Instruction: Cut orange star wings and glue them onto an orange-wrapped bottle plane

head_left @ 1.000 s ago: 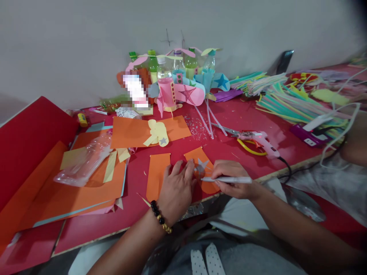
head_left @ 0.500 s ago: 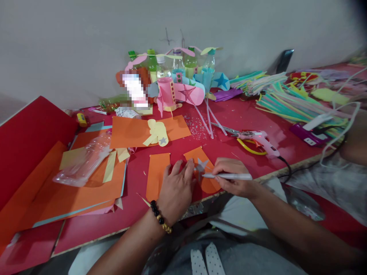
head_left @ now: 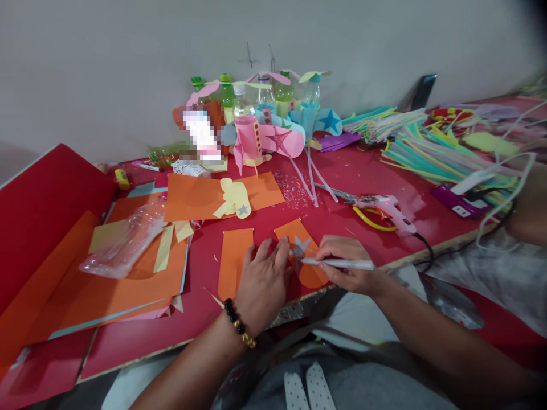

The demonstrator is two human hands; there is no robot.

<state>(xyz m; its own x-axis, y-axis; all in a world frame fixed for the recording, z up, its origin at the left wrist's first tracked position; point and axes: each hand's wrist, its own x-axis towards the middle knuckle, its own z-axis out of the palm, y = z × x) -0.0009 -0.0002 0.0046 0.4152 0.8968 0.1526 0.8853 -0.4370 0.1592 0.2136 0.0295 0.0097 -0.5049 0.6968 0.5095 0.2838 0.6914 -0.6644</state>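
Near the table's front edge lies an orange paper piece [head_left: 314, 275] with one rounded end. A silver-grey star [head_left: 302, 245] shows on it. My right hand [head_left: 348, 263] is closed around a silver-white marker pen [head_left: 352, 264], its tip on or just above the star. My left hand [head_left: 265, 276] lies spread and palm down, its fingertips at the left edge of that piece. Beneath and beside the left hand is a second orange paper strip [head_left: 233, 256]. Farther back, a cream paper cutout [head_left: 239, 196] with a small grey star rests on a longer orange sheet [head_left: 188, 196].
Decorated bottle planes [head_left: 248, 134] stand by the wall. To the right are a pink glue gun [head_left: 391, 210], scissors [head_left: 337, 193], a purple power strip [head_left: 459, 202] and paper strips [head_left: 444, 154]. A crushed plastic bottle [head_left: 123, 245] lies on orange sheets [head_left: 98, 293] at left.
The marker pen in my right hand has shifted very slightly left at its rear end. My left hand and the papers have stayed in place.
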